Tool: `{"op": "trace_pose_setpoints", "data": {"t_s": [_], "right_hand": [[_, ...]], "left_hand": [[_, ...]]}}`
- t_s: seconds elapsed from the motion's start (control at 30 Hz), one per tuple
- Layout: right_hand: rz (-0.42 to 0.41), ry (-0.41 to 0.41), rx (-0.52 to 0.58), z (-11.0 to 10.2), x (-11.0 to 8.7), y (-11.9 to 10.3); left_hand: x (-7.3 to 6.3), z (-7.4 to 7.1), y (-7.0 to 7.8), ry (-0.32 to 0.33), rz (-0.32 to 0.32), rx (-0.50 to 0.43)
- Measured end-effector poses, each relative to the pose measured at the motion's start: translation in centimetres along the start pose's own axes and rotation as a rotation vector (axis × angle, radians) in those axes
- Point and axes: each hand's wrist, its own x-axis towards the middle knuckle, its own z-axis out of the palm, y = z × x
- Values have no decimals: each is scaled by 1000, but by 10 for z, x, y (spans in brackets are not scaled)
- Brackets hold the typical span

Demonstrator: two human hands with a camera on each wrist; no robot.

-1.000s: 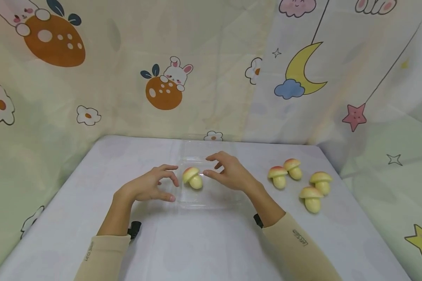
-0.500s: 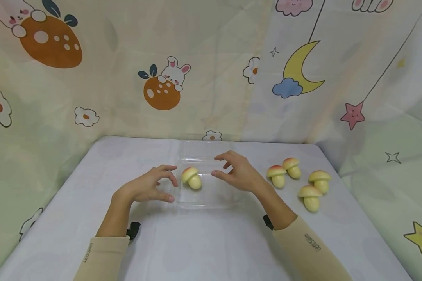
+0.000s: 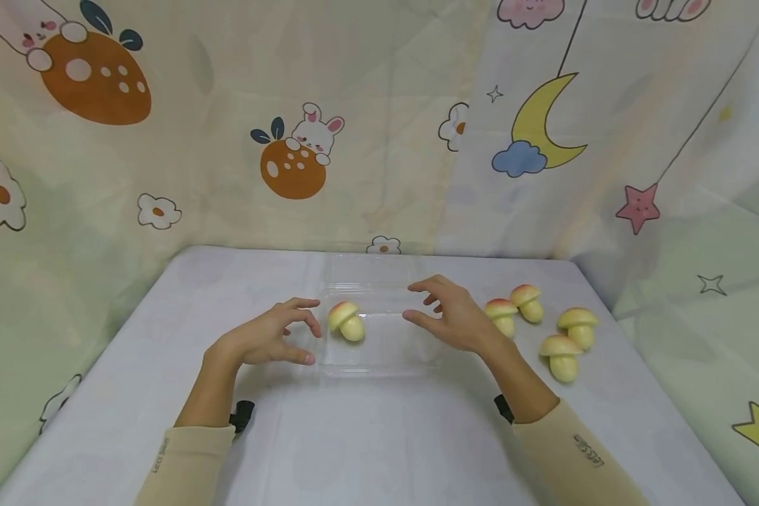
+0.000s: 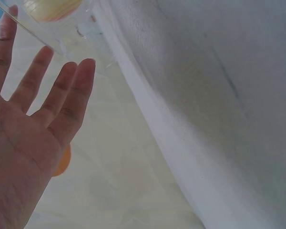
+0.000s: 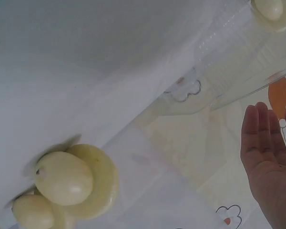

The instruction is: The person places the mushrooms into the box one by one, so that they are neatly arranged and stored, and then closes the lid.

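Note:
A toy mushroom (image 3: 346, 322) with a red-tinged yellow cap lies in the left part of a clear plastic box (image 3: 379, 369), whose lid (image 3: 373, 268) is folded back toward the wall. My left hand (image 3: 262, 334) is at the box's left side, its fingers spread and relaxed; the left wrist view shows an empty palm (image 4: 24, 129). My right hand (image 3: 452, 316) hovers by the box's right side with loosely bent fingers and holds nothing. In the head view it partly covers a red-capped mushroom (image 3: 502, 320).
Further right on the white-covered table (image 3: 354, 436) lie another red-tinged mushroom (image 3: 527, 303) and two yellow-capped ones, a rear mushroom (image 3: 578, 329) and a front mushroom (image 3: 561, 358). A patterned cloth (image 3: 379, 140) hangs behind the table.
My right hand has moved right, away from the mushroom in the box and toward the ones on the table. The left hand and the mushrooms have stayed in place.

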Motion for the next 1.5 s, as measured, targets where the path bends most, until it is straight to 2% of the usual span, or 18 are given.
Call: {"op": "trace_pose_setpoints", "data": {"t_s": [0.27, 0.47, 0.67, 0.97, 1.1, 1.37, 1.5], "right_hand": [[24, 33, -26, -18, -14, 11], [68, 43, -48, -24, -27, 23], [75, 63, -69, -31, -41, 31], [101, 82, -42, -46, -62, 42], [107, 90, -73, -51, -70, 48], [89, 138, -160, -59, -86, 55], [84, 125, -179, -63, -93, 58]], "left_hand": [[-1, 2, 1, 6, -2, 0], [0, 2, 0, 4, 1, 3], [2, 3, -2, 2, 12, -2], [1, 4, -2, 4, -8, -2], [1, 3, -1, 0, -7, -5], [2, 0, -1, -5, 35, -11], [2, 0, -3, -5, 33, -15]]}}
